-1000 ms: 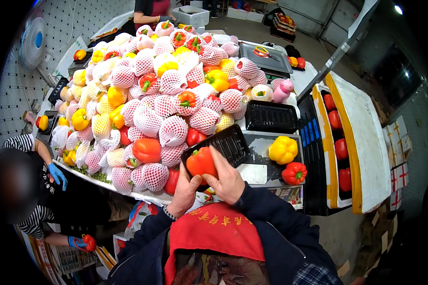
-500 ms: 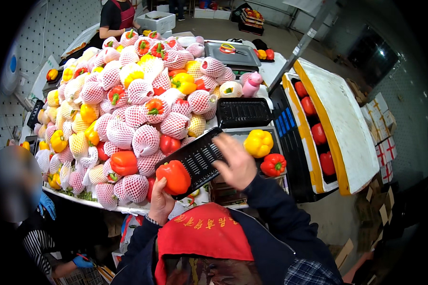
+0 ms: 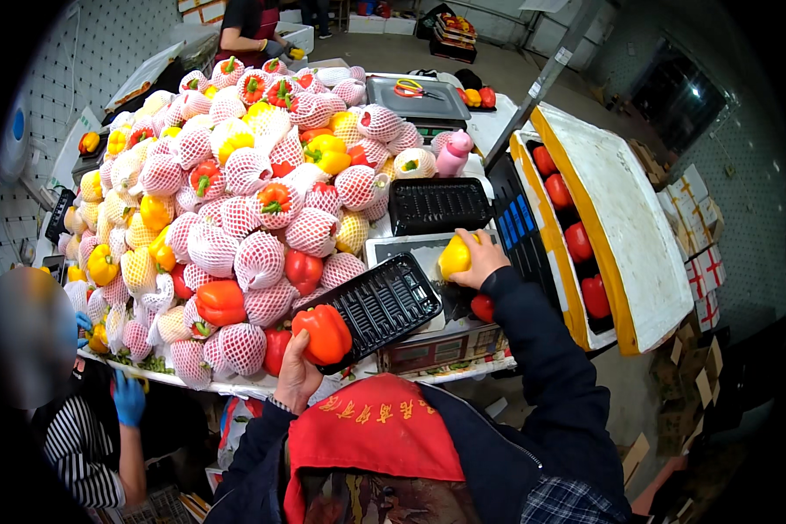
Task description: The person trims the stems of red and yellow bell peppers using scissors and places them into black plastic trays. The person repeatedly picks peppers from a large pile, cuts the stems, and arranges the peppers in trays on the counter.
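My left hand (image 3: 297,375) grips the near left end of a black plastic tray (image 3: 380,301), its thumb against a red bell pepper (image 3: 322,336) lying at that end. The rest of the tray is bare, and it tilts up toward the right. My right hand (image 3: 484,262) is closed around a yellow bell pepper (image 3: 454,257) above a flat surface right of the tray. Partly hidden by my right sleeve, another red bell pepper (image 3: 482,306) rests there. Just behind stands a second black tray (image 3: 439,208) with nothing in it.
A large heap of red and yellow peppers, many in foam nets (image 3: 211,247), fills the table's left. A pink bottle (image 3: 453,155) and scissors (image 3: 415,88) on a grey lid (image 3: 384,98) stand behind. Right: a foam box (image 3: 616,218) and a metal post (image 3: 541,83). Other people work left and far.
My right hand has left the tray, moved right and closed on the yellow pepper. The tray has swung slightly to the right in my left hand, the red pepper still at its end.
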The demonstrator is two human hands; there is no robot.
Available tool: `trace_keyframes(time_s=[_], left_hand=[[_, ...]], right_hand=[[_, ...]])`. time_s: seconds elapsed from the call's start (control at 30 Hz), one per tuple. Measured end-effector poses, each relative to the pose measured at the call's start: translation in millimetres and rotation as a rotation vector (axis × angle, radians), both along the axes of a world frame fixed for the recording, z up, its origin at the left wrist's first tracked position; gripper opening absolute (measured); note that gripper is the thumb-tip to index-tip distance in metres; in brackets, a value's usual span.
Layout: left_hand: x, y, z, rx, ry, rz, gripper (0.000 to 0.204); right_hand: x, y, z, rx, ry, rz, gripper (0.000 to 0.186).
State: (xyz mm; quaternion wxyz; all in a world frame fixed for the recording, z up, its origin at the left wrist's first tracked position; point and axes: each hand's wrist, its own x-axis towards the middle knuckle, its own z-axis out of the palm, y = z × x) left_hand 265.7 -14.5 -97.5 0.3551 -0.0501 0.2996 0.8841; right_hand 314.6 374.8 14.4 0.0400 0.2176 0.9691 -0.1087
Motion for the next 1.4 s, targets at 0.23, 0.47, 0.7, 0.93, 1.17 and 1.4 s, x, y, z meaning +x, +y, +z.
trace_keyframes(time_s=[0.23,0.47,0.7,0.93,1.17,1.4], left_hand=[[3.5,4.7,16.7,-0.095,0.012,0.045,0.054],[-0.1,24.1,17.7,-0.052,0.026,-0.020,0.056],[-3.9,40.6,13.7,-0.029,0.071,-0.108,0.060],[-5.8,38.5,-2.6,-0.041,-0.041,-0.161,0.059],[-0.7,44.0,17.0,-0.245,0.159,-0.142,0.047],[-9.9,41.0,-1.0,-0.177,0.042,-0.139,0.051]], right_hand=[[13.3,7.7,10.0,-0.475,0.459,0.147,0.087],[22.9,-68.8,8.3,-1.353,0.478,0.287,0.090],[26.9,-110.0,-48.7,-1.017,0.428,0.239,0.086],[34.3,-117.6,-40.1,-0.511,0.186,0.149,0.095],[41.8,-121.6,-60.2,-0.476,0.414,0.175,0.091],[73.3,-96.8,-19.6,-0.099,0.678,0.147,0.071]])
